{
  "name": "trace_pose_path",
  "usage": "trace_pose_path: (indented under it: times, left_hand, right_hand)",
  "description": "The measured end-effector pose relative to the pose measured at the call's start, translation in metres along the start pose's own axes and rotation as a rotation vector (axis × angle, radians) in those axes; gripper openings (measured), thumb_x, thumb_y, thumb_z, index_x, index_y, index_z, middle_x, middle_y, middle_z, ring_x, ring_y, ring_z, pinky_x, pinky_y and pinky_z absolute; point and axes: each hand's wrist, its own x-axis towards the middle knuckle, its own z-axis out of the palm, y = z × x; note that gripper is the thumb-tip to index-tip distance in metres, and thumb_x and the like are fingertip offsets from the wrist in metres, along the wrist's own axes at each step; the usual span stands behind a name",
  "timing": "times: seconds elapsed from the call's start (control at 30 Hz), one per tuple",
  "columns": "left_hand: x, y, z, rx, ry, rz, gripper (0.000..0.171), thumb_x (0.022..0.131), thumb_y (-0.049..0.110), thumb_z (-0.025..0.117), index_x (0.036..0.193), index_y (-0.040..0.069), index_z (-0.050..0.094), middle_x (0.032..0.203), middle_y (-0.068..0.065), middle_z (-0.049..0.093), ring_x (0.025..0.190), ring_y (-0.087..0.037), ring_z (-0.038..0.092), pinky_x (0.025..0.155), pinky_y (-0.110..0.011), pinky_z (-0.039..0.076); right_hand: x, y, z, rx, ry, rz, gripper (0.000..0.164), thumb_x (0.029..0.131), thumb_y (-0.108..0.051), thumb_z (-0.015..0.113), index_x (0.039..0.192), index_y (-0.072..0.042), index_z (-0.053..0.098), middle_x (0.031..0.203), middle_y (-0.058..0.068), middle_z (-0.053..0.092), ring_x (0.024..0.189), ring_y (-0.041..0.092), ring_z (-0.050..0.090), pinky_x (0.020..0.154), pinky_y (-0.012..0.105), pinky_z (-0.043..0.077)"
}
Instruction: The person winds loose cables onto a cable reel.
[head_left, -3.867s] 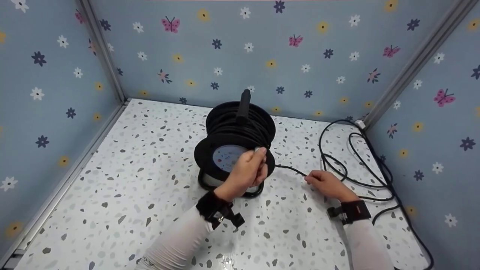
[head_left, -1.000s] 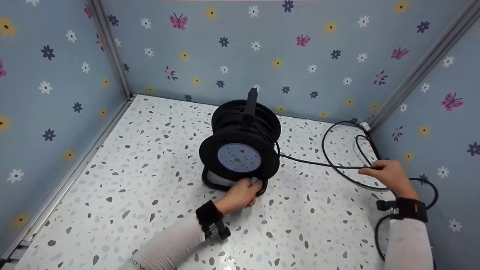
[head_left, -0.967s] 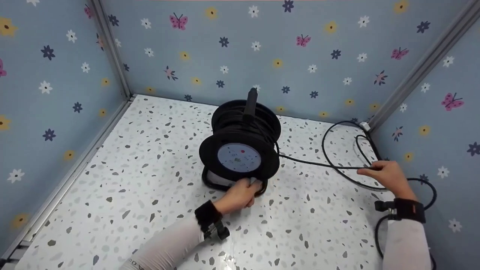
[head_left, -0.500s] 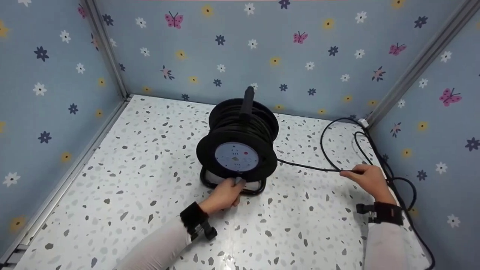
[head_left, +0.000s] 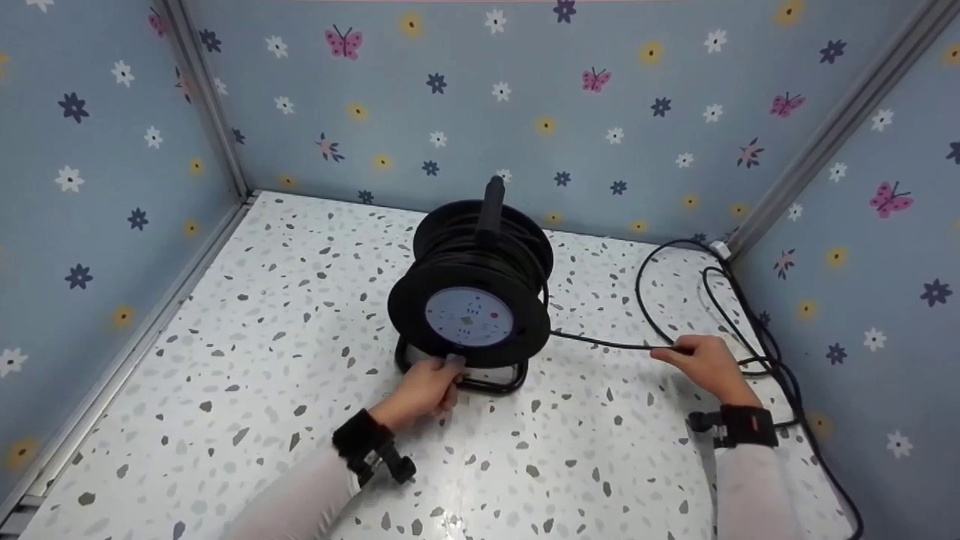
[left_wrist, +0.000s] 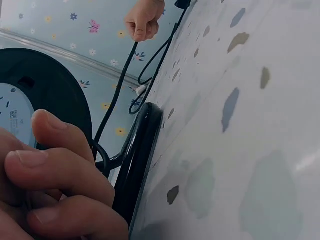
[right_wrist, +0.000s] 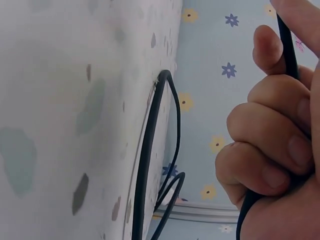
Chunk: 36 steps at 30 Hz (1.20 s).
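Black round cable reel (head_left: 471, 300) with a pale blue socket face stands on its tubular stand mid-way across the speckled white tabletop (head_left: 262, 337), left hand (head_left: 424, 386) curled around a small grip at its lower rim, right hand (head_left: 701, 360) clasping the thin black cable (head_left: 600, 343) stretched rightward.

A white tabletop (head_left: 247, 337) speckled with grey and dark flecks fills the lower part of the head view. 3 walls (head_left: 525, 90) stand around it, papered in pale blue with white and navy flowers, yellow blooms and pink butterflies (head_left: 343, 43). Grey metal strips (head_left: 206, 105) run up the 2 back corners, and another strip (head_left: 127, 352) edges the tabletop along the left wall. In the right wrist view the same flowered paper (right_wrist: 220, 75) shows beyond the tabletop's edge.
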Motion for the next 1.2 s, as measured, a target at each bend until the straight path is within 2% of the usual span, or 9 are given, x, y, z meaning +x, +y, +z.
trace_pose_path:
  times: [0.23, 0.33, 0.47, 0.6, 0.7, 0.9, 1.07, 1.2]
  left_hand:
    - [-0.003, -0.001, -0.018, -0.106, -0.032, 0.013, 0.049, 0.118, 0.04, 0.053, 0.103, -0.006, 0.066, 0.06, 0.002, 0.058, 0.042, -0.006, 0.039, 0.039, -0.021, 0.029]
    - [-0.004, -0.002, -0.024, -0.157, -0.051, -0.006, 0.049, 0.117, 0.039, 0.055, 0.105, -0.007, 0.065, 0.06, 0.002, 0.058, 0.04, -0.005, 0.038, 0.037, -0.021, 0.029]
    - [-0.006, -0.003, -0.031, -0.218, -0.054, -0.034, 0.046, 0.116, 0.037, 0.056, 0.105, -0.007, 0.065, 0.06, 0.002, 0.057, 0.039, -0.005, 0.037, 0.037, -0.021, 0.028]
    - [-0.007, -0.003, -0.037, -0.258, -0.059, -0.027, 0.044, 0.117, 0.037, 0.056, 0.107, -0.006, 0.062, 0.06, 0.003, 0.054, 0.039, -0.005, 0.034, 0.037, -0.021, 0.027]
    - [-0.008, -0.001, -0.043, -0.271, -0.059, -0.024, 0.044, 0.117, 0.038, 0.057, 0.108, -0.004, 0.06, 0.06, 0.003, 0.054, 0.041, -0.005, 0.035, 0.038, -0.021, 0.027]
    - [-0.012, 0.004, -0.055, -0.303, -0.059, -0.015, 0.045, 0.117, 0.041, 0.056, 0.105, -0.003, 0.06, 0.06, 0.003, 0.053, 0.042, -0.005, 0.035, 0.039, -0.021, 0.027]
    - [-0.014, 0.009, -0.063, -0.291, -0.043, -0.028, 0.048, 0.116, 0.044, 0.057, 0.104, -0.002, 0.061, 0.061, 0.004, 0.054, 0.041, -0.005, 0.036, 0.039, -0.021, 0.027]
    - [-0.016, 0.013, -0.066, -0.343, -0.027, -0.039, 0.043, 0.116, 0.041, 0.057, 0.103, 0.001, 0.061, 0.06, 0.004, 0.051, 0.042, -0.006, 0.035, 0.041, -0.021, 0.028]
  right_hand:
    - [0.008, -0.01, 0.008, -0.044, -0.055, -0.011, 0.049, 0.099, -0.056, 0.082, 0.083, -0.01, 0.073, 0.068, -0.002, 0.056, 0.063, 0.021, 0.05, 0.064, 0.035, 0.039]
    - [0.009, -0.012, 0.013, -0.04, -0.089, 0.003, 0.047, 0.1, -0.056, 0.081, 0.089, -0.011, 0.078, 0.071, -0.001, 0.061, 0.065, 0.021, 0.053, 0.065, 0.036, 0.042]
    - [0.01, -0.015, 0.022, -0.027, -0.123, 0.017, 0.046, 0.101, -0.057, 0.08, 0.09, -0.013, 0.075, 0.073, -0.002, 0.06, 0.066, 0.02, 0.053, 0.064, 0.035, 0.043]
    - [0.01, -0.018, 0.029, -0.014, -0.144, 0.012, 0.046, 0.103, -0.056, 0.078, 0.085, -0.015, 0.069, 0.07, -0.003, 0.053, 0.064, 0.02, 0.049, 0.063, 0.035, 0.04]
    - [0.01, -0.022, 0.034, -0.015, -0.17, 0.005, 0.048, 0.104, -0.058, 0.075, 0.083, -0.016, 0.067, 0.068, -0.003, 0.05, 0.061, 0.02, 0.048, 0.06, 0.034, 0.04]
    - [0.012, -0.03, 0.042, -0.048, -0.216, -0.01, 0.049, 0.107, -0.061, 0.069, 0.084, -0.018, 0.07, 0.065, -0.004, 0.054, 0.058, 0.018, 0.05, 0.056, 0.034, 0.041]
    - [0.012, -0.039, 0.047, -0.052, -0.228, -0.038, 0.048, 0.109, -0.057, 0.068, 0.077, -0.021, 0.063, 0.063, -0.007, 0.049, 0.056, 0.016, 0.05, 0.055, 0.033, 0.041]
    - [0.011, -0.046, 0.05, -0.036, -0.253, -0.038, 0.049, 0.109, -0.056, 0.068, 0.076, -0.021, 0.059, 0.064, -0.008, 0.046, 0.053, 0.016, 0.052, 0.054, 0.034, 0.045]
